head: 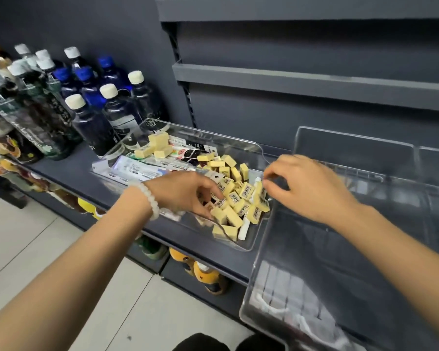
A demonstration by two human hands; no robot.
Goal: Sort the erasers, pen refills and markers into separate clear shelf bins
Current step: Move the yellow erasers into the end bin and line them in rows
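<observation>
Grey shelf [69, 171], left hand [185, 191] and right hand [307, 188], each grip curled, pinching erasers [241, 198].

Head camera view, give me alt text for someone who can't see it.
Two bare hands reach into a clear bin on a dark shelf, the left hand picking among yellow erasers, the right hand at the bin's right edge. Packaged pen refills lie at its left end; another clear bin sits to the right, bottles to the left.

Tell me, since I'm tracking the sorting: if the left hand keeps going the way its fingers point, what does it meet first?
Most likely the heap of yellow erasers in the clear bin; the left hand already has its fingertips among them.
</observation>
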